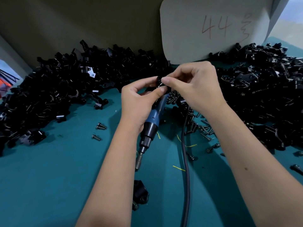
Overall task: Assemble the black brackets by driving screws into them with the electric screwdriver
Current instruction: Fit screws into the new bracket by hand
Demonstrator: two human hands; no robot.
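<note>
Both hands pinch one small black bracket (160, 81) between them, left hand (139, 102) from below, right hand (193, 84) from above. The electric screwdriver (151, 123) lies under the left palm, its bit toward the person, with loose screws (203, 128) just right of it.

Centre frame: left hand (139, 102) and right hand (195, 86) pinching 1 black bracket (161, 82) above electric screwdriver (151, 123); bracket heaps (49, 89) left and right; card (213, 28) marked 44, upper right.
</note>
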